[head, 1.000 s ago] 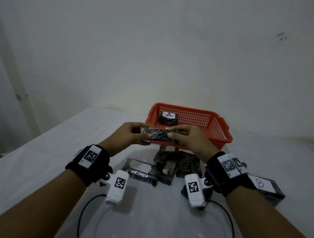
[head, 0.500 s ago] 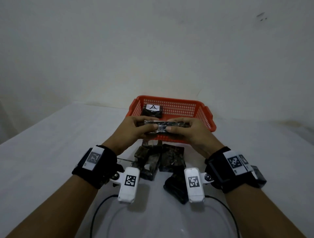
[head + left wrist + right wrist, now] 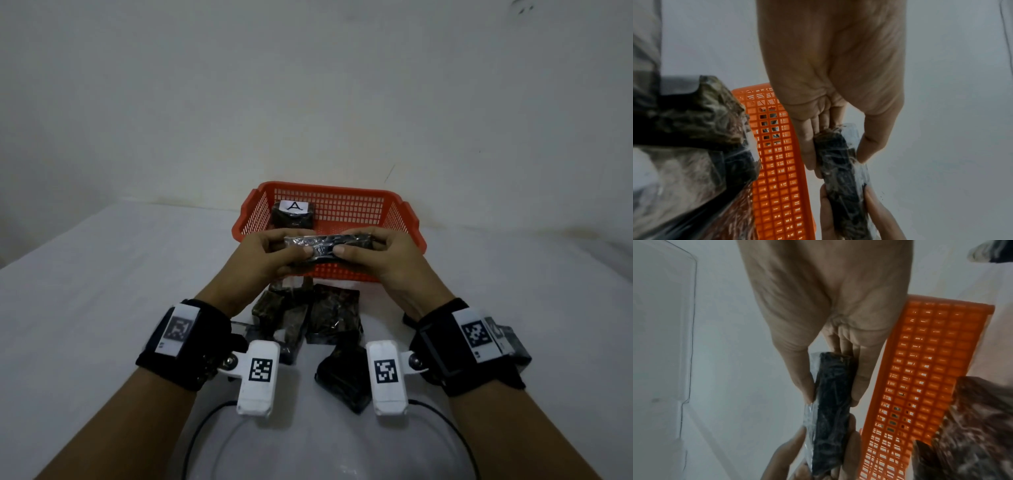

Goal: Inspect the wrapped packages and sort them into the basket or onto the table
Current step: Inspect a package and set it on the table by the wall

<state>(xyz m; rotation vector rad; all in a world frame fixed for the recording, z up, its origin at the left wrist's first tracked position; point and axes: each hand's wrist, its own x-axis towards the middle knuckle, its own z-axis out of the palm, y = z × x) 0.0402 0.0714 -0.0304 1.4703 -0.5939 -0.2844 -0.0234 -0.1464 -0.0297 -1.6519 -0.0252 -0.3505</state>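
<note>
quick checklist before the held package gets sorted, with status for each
1. Held package pinched at both ends by left hand and right hand: ok.
2. Letter label on it readable: cannot tell, none shows.
3. Basket within reach, right behind the hands: ok.
4. Free room in basket beside the package marked A: ok.
5. Pile of packages out of the way: ok.
</note>
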